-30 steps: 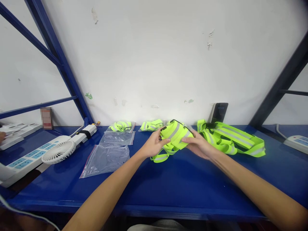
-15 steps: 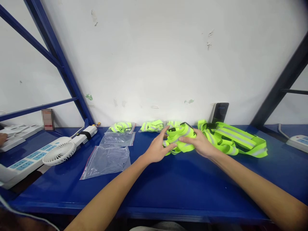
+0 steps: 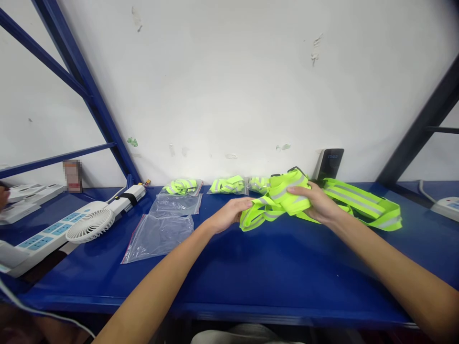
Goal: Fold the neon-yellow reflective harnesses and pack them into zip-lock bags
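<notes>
A neon-yellow reflective vest made of straps with silver stripes is bunched above the blue table. My right hand grips the folded bundle from the right, thumb on top. At its left end my left hand pinches a loop of the strap. A second reflective vest lies loosely on the table, behind and to the right of my right hand. Along the wall sit bagged vests: one bag at left, another bag in the middle, a third bag partly behind the held straps.
Clear zip bags lie flat left of my hands. Further left are a small white fan and a power strip. A black phone-like device leans on the wall. Part of another person's hand shows at the far left edge.
My right hand has moved right and a little up with the bundle. My left hand has shifted slightly left, drawing out a strap loop, so the compact bundle is now stretched wider.
</notes>
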Tool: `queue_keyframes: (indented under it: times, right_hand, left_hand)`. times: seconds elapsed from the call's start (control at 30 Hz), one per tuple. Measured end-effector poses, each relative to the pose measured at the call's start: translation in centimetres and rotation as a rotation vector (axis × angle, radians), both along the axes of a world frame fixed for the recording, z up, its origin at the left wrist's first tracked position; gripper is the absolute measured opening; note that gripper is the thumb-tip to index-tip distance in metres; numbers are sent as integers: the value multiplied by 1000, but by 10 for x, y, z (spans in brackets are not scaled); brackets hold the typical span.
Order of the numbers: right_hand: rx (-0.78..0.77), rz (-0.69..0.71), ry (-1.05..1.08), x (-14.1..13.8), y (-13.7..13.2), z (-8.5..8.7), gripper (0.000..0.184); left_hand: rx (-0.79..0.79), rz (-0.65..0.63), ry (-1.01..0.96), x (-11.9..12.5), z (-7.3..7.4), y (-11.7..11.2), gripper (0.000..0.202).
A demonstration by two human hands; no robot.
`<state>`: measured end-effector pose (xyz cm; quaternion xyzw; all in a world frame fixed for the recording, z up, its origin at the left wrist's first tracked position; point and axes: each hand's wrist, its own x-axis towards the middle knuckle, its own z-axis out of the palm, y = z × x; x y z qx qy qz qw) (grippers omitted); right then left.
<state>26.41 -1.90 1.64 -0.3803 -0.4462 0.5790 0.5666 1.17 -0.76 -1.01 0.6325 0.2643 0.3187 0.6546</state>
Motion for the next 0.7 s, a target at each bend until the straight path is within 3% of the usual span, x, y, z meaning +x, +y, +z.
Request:
queue_keyframes:
  times: [0.13,0.27,0.37,0.53,0.7]
  right_hand:
    - [-26,147,-24,2,-3,-2,38]
    - [-36,169,20,2,-2,-3,38]
    - [-36,167,30,2,0,-3,34]
    - [-51,172,3,0,4,-4,33]
    - [-100,157,-28,5,10,-9,32]
  left_hand:
    - [-213,-219,-91,-3,-4,-2,41]
    - [-269,-257,-270,-1,-7,-3,41]
    - [-167,-167,-245,0,-2,-4,38]
    - [157,-48,-91,1,9,-7,32]
    - [385,47,68,4,4,-4,34]
